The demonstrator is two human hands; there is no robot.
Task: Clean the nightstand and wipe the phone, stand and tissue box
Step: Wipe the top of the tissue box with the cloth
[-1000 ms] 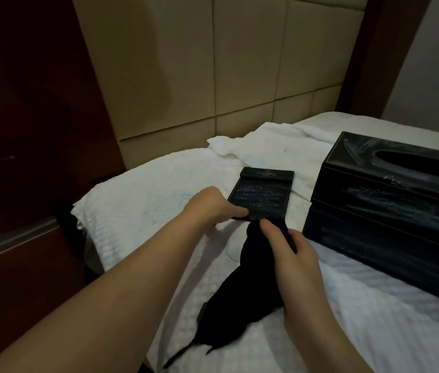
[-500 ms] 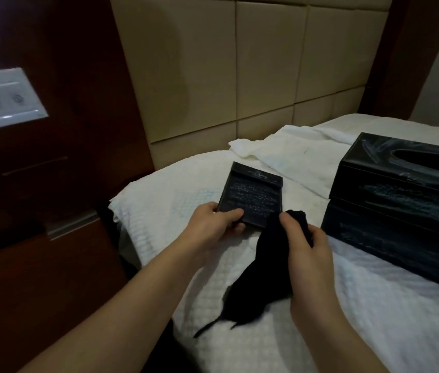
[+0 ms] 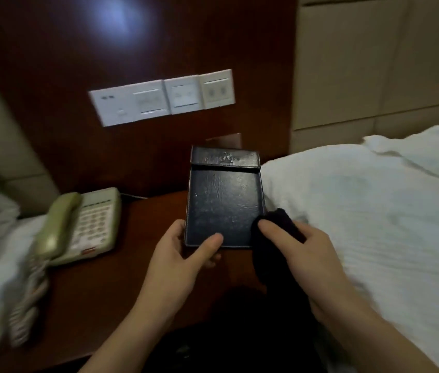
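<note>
The dark reddish-brown wooden nightstand bench (image 3: 137, 267) fills the lower middle of the view, between two beds covered with white textured bedding (image 3: 361, 211). At its left side lies a pale green-and-cream corded desk telephone (image 3: 83, 227), its handset in the cradle and its coiled cord hanging off the left edge.

The flat dark blue leather-like rectangular stand (image 3: 223, 203) is held above the right rear part of the bench, close to the edge of the right bed. Its long axis runs away from the person, toward the wall panel with the white switches (image 3: 161, 99). A raised band crosses its far end, and its face shows pale specks and scuffs, so I judge it is not yet fully wiped.

The left hand (image 3: 180, 254) grips the near left corner of the stand, thumb on top and fingers underneath. The right hand (image 3: 301, 254) has its fingers closed around a bunched black cloth (image 3: 280, 224), which touches the near right corner. From this cloth the stand's face lies forward and left, so the right hand is nearer for wiping, I think along the long axis.
</note>
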